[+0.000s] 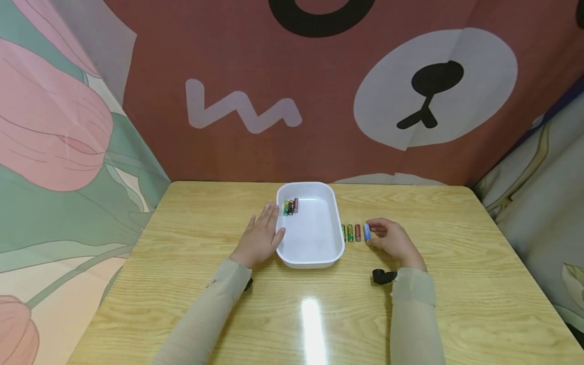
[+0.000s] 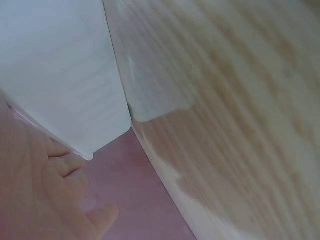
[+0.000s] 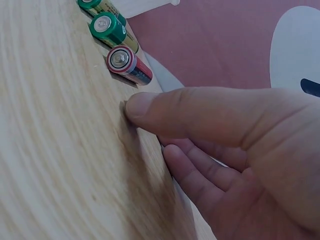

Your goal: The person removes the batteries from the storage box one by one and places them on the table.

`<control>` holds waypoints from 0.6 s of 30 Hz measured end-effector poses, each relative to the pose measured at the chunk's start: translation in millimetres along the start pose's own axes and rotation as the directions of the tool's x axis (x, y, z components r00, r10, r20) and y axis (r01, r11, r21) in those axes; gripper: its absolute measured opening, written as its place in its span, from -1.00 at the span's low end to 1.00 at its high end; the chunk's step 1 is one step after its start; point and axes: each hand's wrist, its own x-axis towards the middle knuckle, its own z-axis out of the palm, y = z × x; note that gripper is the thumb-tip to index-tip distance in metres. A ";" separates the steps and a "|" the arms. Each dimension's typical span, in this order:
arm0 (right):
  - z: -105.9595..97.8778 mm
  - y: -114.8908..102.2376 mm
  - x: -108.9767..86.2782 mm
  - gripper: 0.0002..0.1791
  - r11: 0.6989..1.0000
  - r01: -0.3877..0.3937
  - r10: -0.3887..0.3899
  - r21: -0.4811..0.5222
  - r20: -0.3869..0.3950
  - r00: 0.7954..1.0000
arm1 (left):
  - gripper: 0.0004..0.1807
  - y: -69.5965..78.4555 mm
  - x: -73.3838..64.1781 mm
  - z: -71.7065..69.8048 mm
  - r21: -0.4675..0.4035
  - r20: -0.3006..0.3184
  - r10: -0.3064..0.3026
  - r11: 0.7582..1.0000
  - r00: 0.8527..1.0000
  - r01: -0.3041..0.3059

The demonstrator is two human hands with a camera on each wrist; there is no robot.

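Observation:
A white tray [image 1: 310,228] stands at the middle of the table, with several small batteries [image 1: 291,207] in its upper left corner. My left hand [image 1: 259,235] lies along the tray's left side, fingers extended over the rim; the left wrist view shows those fingers [image 2: 65,172] against the tray wall. To the right of the tray, my right hand [image 1: 391,239] pinches a blue battery [image 1: 367,232] between thumb and fingers, end to end. In the right wrist view the thumb [image 3: 165,111] hides that battery. Just left of it are a red battery [image 3: 129,65] and green batteries [image 3: 108,29].
The wooden table [image 1: 319,314] ends at a printed cloth [image 1: 319,101] hanging behind it. More cloth hangs at the left and right sides. A black wrist camera [image 1: 384,276] sits at the right cuff.

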 end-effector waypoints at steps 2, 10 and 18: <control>0.3 0.4 0.0 -0.45 1.000 0.000 0.000 -0.002 0.002 1.000 | -0.24 0.2 -0.2 -0.3 0.000 -0.001 0.002 1.000 1.000 -0.002; 0.9 0.5 -0.5 -0.43 1.000 -0.004 0.004 0.005 0.015 1.000 | -0.24 -0.5 -1.2 0.5 -0.004 -0.007 0.005 1.000 1.000 -0.005; 0.3 -0.2 -1.1 -0.42 1.000 0.018 -0.019 0.020 0.027 0.999 | -0.24 -1.8 0.5 2.5 0.000 0.001 0.003 1.000 1.000 -0.003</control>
